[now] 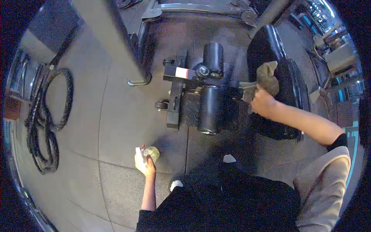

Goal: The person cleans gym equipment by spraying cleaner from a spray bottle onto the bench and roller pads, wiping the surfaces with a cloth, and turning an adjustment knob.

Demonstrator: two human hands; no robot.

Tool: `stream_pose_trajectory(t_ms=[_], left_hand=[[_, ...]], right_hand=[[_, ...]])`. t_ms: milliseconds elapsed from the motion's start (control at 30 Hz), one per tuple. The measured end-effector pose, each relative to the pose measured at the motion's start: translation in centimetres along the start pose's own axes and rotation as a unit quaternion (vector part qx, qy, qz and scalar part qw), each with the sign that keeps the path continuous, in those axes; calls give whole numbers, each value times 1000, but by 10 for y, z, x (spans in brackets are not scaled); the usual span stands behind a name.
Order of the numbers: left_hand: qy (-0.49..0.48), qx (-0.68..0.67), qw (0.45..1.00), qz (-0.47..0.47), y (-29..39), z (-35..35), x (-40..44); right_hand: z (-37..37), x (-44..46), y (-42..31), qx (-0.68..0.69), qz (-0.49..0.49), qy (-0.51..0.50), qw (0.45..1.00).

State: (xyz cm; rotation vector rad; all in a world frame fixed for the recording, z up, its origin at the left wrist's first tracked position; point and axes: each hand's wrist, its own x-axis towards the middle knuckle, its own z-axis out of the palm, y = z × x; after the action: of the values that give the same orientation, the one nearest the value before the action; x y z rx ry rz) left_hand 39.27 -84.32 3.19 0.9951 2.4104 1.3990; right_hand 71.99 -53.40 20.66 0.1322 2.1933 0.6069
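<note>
My left hand is closed around a spray bottle with a white top and yellowish-green contents, held low over the floor. My right hand is stretched out to the right and grips a grey-brown cloth. The cloth lies against the black padded seat of an exercise bench, and part of it sticks up above my fist. Left of the seat are two black foam rollers on the bench's frame. The fingertips of my right hand are partly hidden in the cloth.
A wheeled black metal base with a white label stands ahead. A grey upright post slants down beside it. Thick black battle rope lies coiled on the left floor. Beige fabric hangs near my right elbow. More gym machines stand at far right.
</note>
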Motion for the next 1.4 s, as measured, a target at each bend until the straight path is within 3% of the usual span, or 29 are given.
stream_pose_trajectory(t_ms=[100, 167, 233, 367, 533, 733, 800, 900, 933, 1033, 1200, 1333, 1400], left_hand=[[8, -31, 999, -12, -1, 2, -1], [6, -13, 1000, -4, 2, 0, -1], [5, 4, 1000, 2, 2, -1, -2], [2, -15, 1000, -9, -6, 1, -3], [-6, -5, 1000, -7, 1, -1, -1], [15, -87, 996, 9, -17, 5, -6], [3, -76, 997, 12, -11, 2, -5], [-8, -56, 998, 25, -16, 3, -6], [5, -76, 997, 34, -22, 4, -8], [22, -111, 993, 23, -18, 7, -5], [19, -55, 998, -6, -10, 5, -4], [30, -86, 996, 11, -18, 7, -5], [17, -63, 996, -52, -20, 6, -6]], right_hand=[[-19, -18, -25, -5, 11, 27, 1000], [-18, -23, -39, 33, 31, 16, 999], [-40, -35, -44, 28, -1, -67, 997], [-62, -56, -54, 85, 17, -51, 995], [-72, -80, -78, 23, 13, -58, 998], [-69, -133, -81, -2, -18, 81, 997], [-68, -150, -67, 133, 67, 168, 974], [-84, -156, -14, 223, 226, 200, 927], [-81, -157, 4, 300, 247, 185, 903], [-41, -131, 35, 382, 231, 318, 836], [-13, -99, 68, 319, 273, 384, 822], [-5, -92, 88, 272, 296, 411, 818], [8, -81, 109, 255, 327, 433, 800]])
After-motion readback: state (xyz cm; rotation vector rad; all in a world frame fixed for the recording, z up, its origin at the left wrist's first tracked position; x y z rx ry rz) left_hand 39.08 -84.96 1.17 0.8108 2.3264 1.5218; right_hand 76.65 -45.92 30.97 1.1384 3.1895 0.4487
